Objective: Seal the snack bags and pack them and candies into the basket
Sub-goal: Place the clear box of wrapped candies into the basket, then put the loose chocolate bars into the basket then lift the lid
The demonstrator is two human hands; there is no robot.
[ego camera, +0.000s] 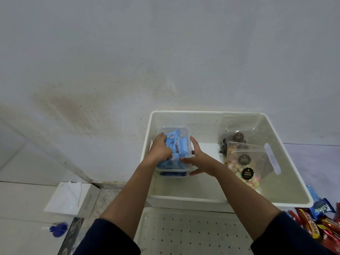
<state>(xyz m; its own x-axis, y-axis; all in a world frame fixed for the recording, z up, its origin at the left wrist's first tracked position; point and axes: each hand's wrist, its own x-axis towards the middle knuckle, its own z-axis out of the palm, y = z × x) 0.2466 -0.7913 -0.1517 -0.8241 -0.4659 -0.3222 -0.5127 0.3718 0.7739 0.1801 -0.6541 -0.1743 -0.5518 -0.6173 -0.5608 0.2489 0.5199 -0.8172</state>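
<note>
White plastic forms the perforated basket (pixel 202 112) I see ahead, and a clear tub (pixel 185 131) sits in its left half, heaped with blue candy packs (pixel 179 142). My left hand (pixel 160 150) reaches into the tub, fingers curled round a clump of those packs. My right hand (pixel 199 159) is spread wide, straight fingers laid against the tub's right wall. Clear snack bags (pixel 246 162) with black labels stand along the basket's right side. Red and blue candy bars (pixel 312 223) lie on the surface at lower right.

White basket (pixel 184 198) sits on the pale table (pixel 314 159), perforated white tray (pixel 184 233) just in front, wrapped candies (pixel 316 224) heaped beside its right corner.
</note>
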